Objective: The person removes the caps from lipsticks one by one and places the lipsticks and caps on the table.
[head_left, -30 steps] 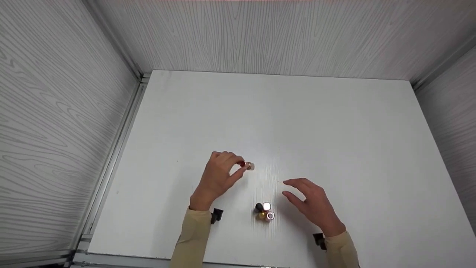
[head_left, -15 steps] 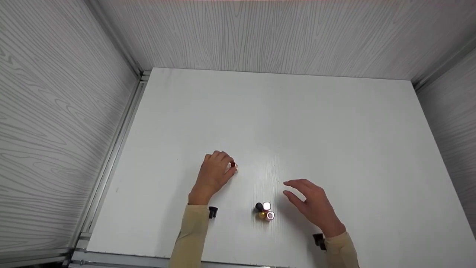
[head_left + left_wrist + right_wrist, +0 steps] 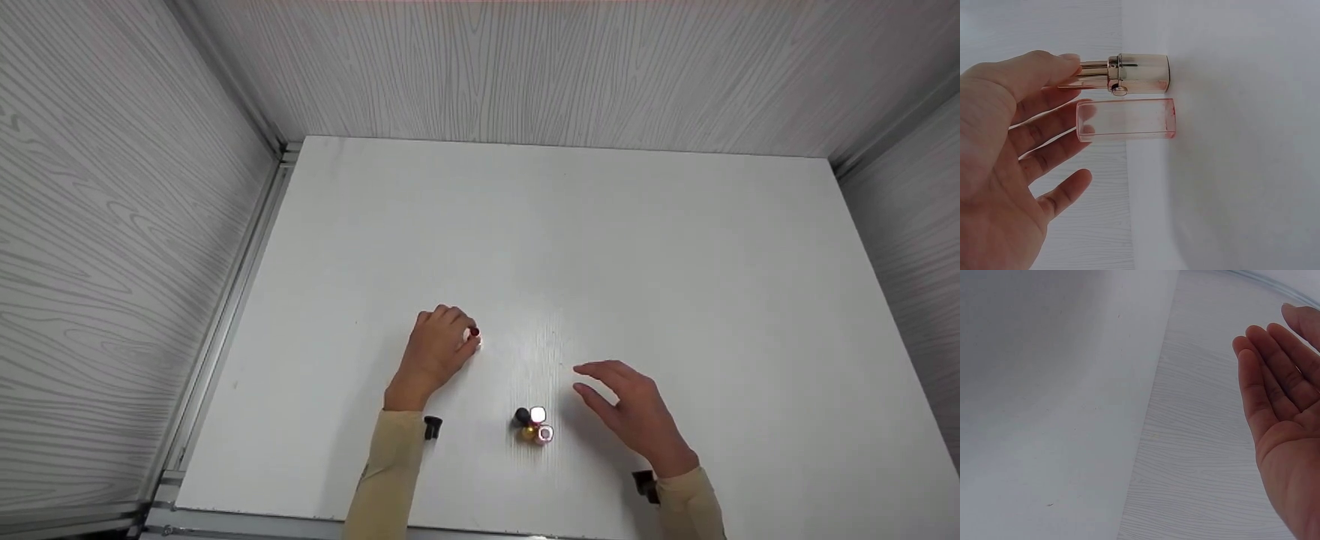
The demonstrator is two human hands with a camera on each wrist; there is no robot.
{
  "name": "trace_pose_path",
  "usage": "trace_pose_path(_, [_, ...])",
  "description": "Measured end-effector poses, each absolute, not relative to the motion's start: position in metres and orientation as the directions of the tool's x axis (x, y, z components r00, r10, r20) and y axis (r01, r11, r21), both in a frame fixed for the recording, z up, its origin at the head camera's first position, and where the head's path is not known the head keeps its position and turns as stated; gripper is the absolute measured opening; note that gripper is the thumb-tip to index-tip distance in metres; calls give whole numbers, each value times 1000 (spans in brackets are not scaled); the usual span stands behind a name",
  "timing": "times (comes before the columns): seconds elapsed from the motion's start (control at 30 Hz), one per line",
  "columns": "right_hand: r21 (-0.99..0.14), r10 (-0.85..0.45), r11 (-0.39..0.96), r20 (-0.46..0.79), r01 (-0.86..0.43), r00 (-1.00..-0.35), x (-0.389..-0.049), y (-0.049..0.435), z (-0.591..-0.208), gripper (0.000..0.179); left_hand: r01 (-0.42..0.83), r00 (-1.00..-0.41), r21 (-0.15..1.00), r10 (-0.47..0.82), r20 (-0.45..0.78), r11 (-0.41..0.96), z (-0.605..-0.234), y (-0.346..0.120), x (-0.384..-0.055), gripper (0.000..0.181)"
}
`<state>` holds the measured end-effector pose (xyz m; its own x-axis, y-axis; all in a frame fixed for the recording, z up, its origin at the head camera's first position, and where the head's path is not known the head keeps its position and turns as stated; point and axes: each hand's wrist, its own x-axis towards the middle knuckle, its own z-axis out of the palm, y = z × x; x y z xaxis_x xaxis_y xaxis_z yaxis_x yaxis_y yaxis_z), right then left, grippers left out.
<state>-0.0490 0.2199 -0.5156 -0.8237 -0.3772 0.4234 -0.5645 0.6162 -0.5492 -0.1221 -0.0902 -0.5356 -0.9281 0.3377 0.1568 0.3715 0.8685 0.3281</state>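
My left hand [image 3: 435, 349] pinches an uncapped lipstick [image 3: 1143, 73] between thumb and forefinger. It has a gold tube and a pale, see-through base; in the head view its dark red tip [image 3: 474, 331] shows between the fingertips. Alongside it is a clear, pink-tinted lipstick cap [image 3: 1126, 120], and the tips of other left fingers overlap the cap's near end in the left wrist view. My right hand [image 3: 630, 409] is held over the table to the right, fingers relaxed and thumb apart, with nothing in it. The right wrist view shows its bare palm [image 3: 1292, 467].
A tight cluster of small cosmetic tubes stands between the forearms: a black one [image 3: 523, 415], a gold one [image 3: 529, 433] and pink ones with shiny tops [image 3: 544, 434]. White table [image 3: 600, 247]; grained panels [image 3: 480, 75] rise at the back and both sides.
My left hand has moved left, and the lipstick, lying sideways a second ago, now shows its red tip facing up. My right hand and the tube cluster have stayed put.
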Motion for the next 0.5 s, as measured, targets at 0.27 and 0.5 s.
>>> trace_pose_path(0.27, [-545, -386, 602, 441, -583, -810, -48, 219, -518, 35, 350, -936, 356, 311, 163, 867, -535, -93, -119, 22])
trace_pose_path(0.5, [-537, -384, 606, 449, -588, -806, -47, 221, -520, 35, 428, -883, 394, 284, 373, 813, -520, -93, -102, 22])
